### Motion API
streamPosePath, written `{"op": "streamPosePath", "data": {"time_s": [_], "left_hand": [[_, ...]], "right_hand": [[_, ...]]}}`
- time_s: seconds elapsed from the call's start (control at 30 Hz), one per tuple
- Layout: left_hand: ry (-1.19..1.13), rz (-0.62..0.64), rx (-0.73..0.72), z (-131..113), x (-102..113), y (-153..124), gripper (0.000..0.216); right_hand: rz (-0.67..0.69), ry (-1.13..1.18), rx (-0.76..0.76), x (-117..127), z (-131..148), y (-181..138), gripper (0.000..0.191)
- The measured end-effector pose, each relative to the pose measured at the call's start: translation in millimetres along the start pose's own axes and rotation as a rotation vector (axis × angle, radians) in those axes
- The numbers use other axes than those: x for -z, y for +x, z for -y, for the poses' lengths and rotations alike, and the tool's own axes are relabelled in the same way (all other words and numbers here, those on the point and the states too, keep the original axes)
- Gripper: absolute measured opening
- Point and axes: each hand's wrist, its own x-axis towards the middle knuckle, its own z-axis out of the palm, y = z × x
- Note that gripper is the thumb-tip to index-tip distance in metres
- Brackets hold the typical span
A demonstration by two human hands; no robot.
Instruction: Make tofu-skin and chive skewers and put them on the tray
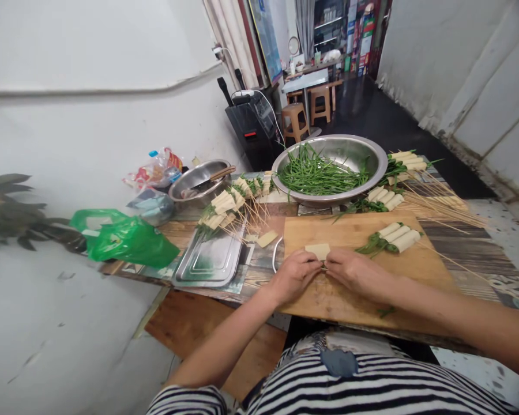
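A pale yellow tofu sheet (pixel 317 251) lies on the wooden cutting board (pixel 328 229), its near edge between my two hands. My left hand (pixel 296 273) pinches that edge from the left, and my right hand (pixel 357 274) does the same from the right, the fingertips almost meeting. A little green shows under the fingers; the rest of what they hold is hidden. Right of my right hand, a skewer of tofu rolls (pixel 400 237) filled with chives lies on the board. A loose tofu sheet (pixel 267 238) rests on the table left of the board.
Behind the board stands a steel bowl (pixel 374 187) of chives (pixel 320 173). More skewered rolls lie at right (pixel 384 199) and left (pixel 227 202), the latter beside a metal tray (pixel 210 262). A green plastic bag (pixel 125 236) and a smaller bowl (pixel 185 187) are at far left.
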Motion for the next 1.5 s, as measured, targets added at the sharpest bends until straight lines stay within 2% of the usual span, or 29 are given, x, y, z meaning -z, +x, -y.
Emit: {"op": "streamPosePath", "data": {"time_s": [0.1,0.2,0.33,0.47,0.57,0.67,0.77,0.83,0.9,1.0,1.1,1.27,1.37,1.5], "left_hand": [[-0.073,-0.091,0.020,2,-4,-2,0.017],[-0.117,-0.118,0.045,4,-7,-2,0.019],[-0.130,-0.081,0.115,3,-5,3,0.020],[-0.188,-0.004,0.269,-1,1,8,0.016],[-0.262,0.020,0.347,-2,3,11,0.013],[-0.315,0.052,0.379,0,5,13,0.014],[-0.360,0.077,0.400,5,4,15,0.013],[-0.380,0.089,0.420,9,4,17,0.011],[-0.398,0.111,0.429,14,4,19,0.011],[-0.414,0.164,0.418,16,6,20,0.012],[-0.267,0.134,0.368,9,9,16,0.016],[0.130,0.073,0.091,-4,6,1,0.022],[0.259,0.009,0.012,-4,-3,-5,0.020],[0.330,-0.066,0.045,-4,-9,-8,0.022]], "right_hand": [[-0.059,0.184,-0.008,5,-7,5,0.027],[-0.022,0.329,-0.053,11,-13,11,0.020],[0.017,0.385,-0.134,15,-17,19,0.015],[0.003,0.365,-0.196,7,-19,16,0.013],[-0.103,0.163,-0.078,1,-14,5,0.020],[-0.271,-0.150,0.203,0,-5,-9,0.032],[-0.378,-0.325,0.437,0,2,-15,0.038],[-0.419,-0.380,0.482,-2,2,-14,0.038],[-0.430,-0.410,0.467,-6,0,-11,0.038],[-0.343,-0.393,0.380,-10,-4,-7,0.035],[-0.221,-0.368,0.328,-8,-7,-2,0.031],[-0.045,-0.268,0.279,-1,-13,8,0.027],[-0.023,-0.236,0.249,-1,-16,14,0.032],[-0.039,-0.216,0.248,0,-17,16,0.031]]}}
